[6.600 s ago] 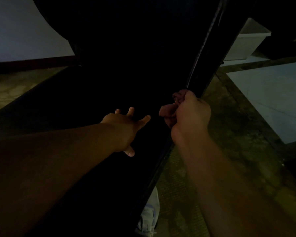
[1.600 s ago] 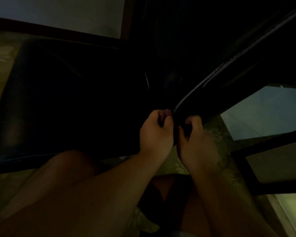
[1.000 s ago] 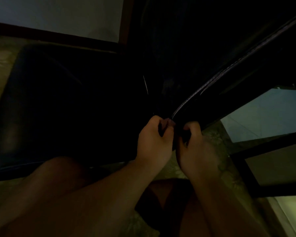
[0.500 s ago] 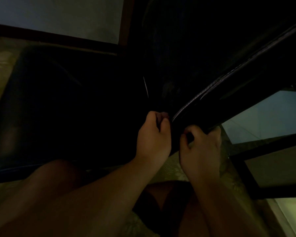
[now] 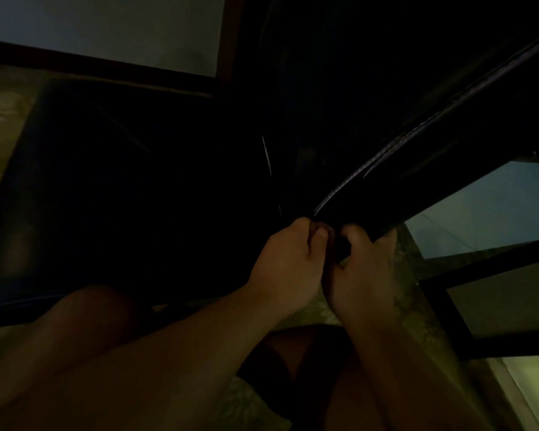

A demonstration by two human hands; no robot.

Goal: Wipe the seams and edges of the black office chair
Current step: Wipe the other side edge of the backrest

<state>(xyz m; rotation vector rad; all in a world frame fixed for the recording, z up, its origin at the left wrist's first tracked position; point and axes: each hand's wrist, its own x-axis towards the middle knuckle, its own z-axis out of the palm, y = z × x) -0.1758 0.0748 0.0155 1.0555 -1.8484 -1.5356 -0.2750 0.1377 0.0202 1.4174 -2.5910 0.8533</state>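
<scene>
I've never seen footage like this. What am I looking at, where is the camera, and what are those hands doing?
There is no machine here. A person wears one camera on the head, looking down at their own bare hands in a dim room. The left hand and right hand meet at the lower end of a piped edge of the black office chair. The left pinches something small and reddish, perhaps a cloth; too dark to be sure. The right curls around the edge. Patterned floor lies below.
</scene>
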